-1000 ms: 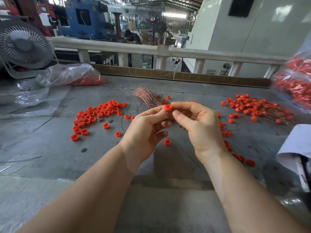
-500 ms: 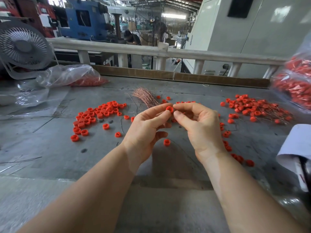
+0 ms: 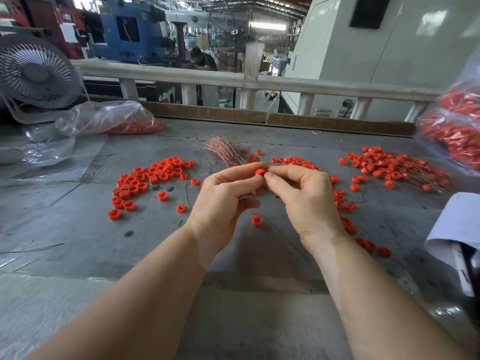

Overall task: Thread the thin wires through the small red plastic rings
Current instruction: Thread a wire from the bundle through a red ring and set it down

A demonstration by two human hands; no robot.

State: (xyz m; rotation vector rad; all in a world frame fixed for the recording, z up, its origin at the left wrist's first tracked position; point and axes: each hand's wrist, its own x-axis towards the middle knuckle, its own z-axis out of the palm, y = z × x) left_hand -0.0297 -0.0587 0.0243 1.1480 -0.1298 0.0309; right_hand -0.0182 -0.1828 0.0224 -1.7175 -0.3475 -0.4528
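While loose rings (image 3: 145,181) surround, hands pinch one.

The red ring (image 3: 260,172) sits pinched between both hands, mostly covered by fingertips, and any wire through it is too fine to make out. The left hand (image 3: 223,203) hides the near end of the copper wire bundle (image 3: 225,152). At the right edge, the bags of red parts (image 3: 457,136) are cut off and blurred. Lower right, a white paper (image 3: 457,229) runs out of frame. Upper left, the fan (image 3: 36,74) is clipped by the edge.
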